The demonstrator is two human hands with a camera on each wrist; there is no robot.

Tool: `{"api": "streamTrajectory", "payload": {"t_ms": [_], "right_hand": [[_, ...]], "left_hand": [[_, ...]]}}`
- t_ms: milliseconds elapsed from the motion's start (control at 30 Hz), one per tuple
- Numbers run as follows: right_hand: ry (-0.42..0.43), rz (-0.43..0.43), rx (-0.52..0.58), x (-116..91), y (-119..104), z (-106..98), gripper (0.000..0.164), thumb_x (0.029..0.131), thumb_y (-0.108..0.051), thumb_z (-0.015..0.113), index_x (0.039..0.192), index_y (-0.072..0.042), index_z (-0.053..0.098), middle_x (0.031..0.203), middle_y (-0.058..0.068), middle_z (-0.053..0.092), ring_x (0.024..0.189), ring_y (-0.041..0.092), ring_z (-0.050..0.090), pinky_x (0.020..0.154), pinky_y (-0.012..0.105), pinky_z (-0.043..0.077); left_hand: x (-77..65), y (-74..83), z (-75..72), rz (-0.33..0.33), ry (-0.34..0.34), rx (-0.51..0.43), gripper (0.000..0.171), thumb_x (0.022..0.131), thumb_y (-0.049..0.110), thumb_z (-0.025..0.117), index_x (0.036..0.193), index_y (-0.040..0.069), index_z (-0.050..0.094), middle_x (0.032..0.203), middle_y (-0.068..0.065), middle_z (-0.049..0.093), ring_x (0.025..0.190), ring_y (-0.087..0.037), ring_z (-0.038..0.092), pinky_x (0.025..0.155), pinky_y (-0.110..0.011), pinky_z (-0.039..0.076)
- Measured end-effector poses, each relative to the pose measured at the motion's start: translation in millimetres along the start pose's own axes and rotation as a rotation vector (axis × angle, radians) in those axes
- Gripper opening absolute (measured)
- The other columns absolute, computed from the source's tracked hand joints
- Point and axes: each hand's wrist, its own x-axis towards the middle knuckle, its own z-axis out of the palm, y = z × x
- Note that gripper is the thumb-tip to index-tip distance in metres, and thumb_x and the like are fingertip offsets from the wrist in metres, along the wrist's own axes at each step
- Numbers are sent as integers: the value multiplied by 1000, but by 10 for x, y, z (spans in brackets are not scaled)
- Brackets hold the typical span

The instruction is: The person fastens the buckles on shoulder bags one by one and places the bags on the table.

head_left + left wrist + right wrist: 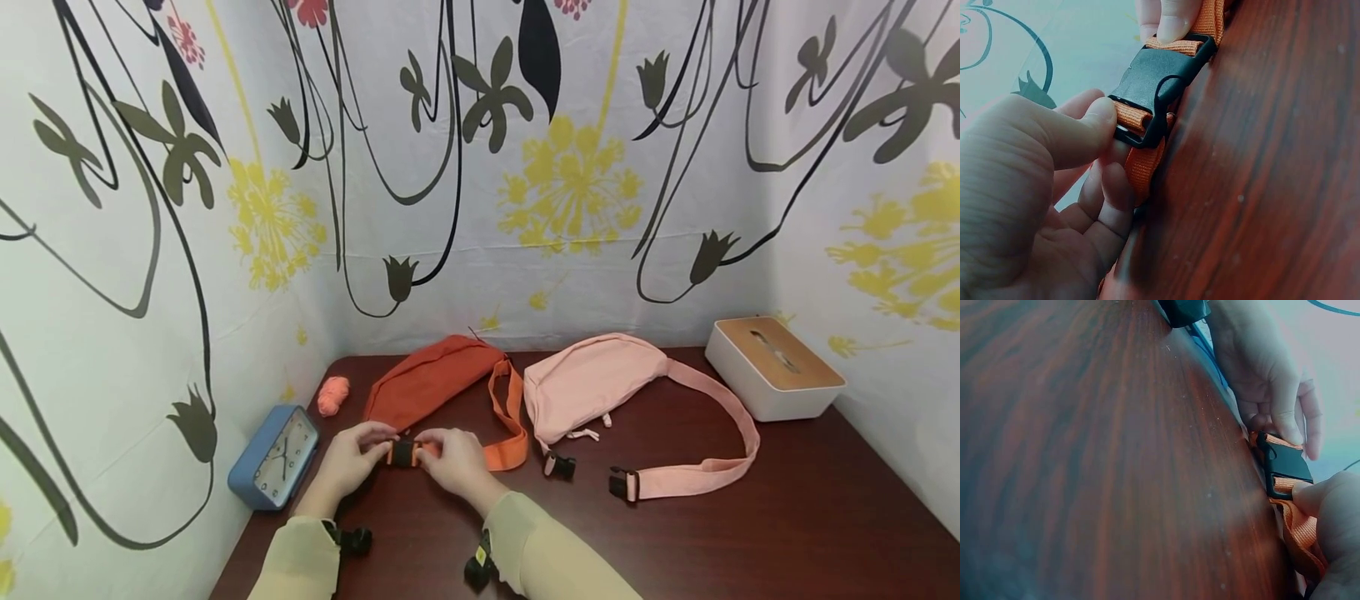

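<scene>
A black side-release buckle (1154,78) on an orange strap (508,452) is held between both hands, its two halves joined. My left hand (351,458) pinches one end of it, thumb on top where the webbing loops through. At the other end my right hand (456,462) pinches the buckle, its thumb over the webbing in the right wrist view. The strap belongs to a rust-orange waist bag (438,379) lying just behind the hands. To the right lies a pink waist bag (592,379), its buckle halves apart.
The pink strap (697,477) curves round on the dark wooden table (720,550). A blue clock (274,458) stands at the left edge, with a coral yarn ball (333,395) behind it. A white tissue box with a wooden lid (776,367) is at the back right.
</scene>
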Motion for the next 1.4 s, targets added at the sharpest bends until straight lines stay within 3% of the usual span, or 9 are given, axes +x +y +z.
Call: {"api": "streamTrajectory", "payload": {"t_ms": [800,1100,1233,1400], "right_hand": [[7,-21,-17,0,65,21,20,104,-42,77,123,-36,82,117,-12,83,117,21,75,103,48,58],[-13,-75,32,-7,77,-30,24,106,-41,74,126,-30,80,122,-9,82,117,16,74,101,43,59],[78,-136,72,-8,25,-181,23,108,-37,73,123,-22,81,119,-5,81,112,15,73,98,40,60],[170,-186,113,-38,-44,-555,20,107,-37,73,118,-22,81,111,-7,80,96,10,72,87,31,60]], "left_hand": [[-17,-44,26,31,-1,-7,18,100,11,81,115,19,82,111,-1,85,89,-7,70,81,-24,56],[-51,-38,11,43,17,74,16,102,14,80,115,23,82,111,3,83,92,-8,71,84,-28,58],[-46,35,-5,68,67,179,13,104,18,78,115,23,82,110,2,83,87,-10,69,82,-34,57],[-11,206,15,134,106,252,16,103,18,77,118,17,81,113,-2,83,92,-18,73,88,-46,60]]}}
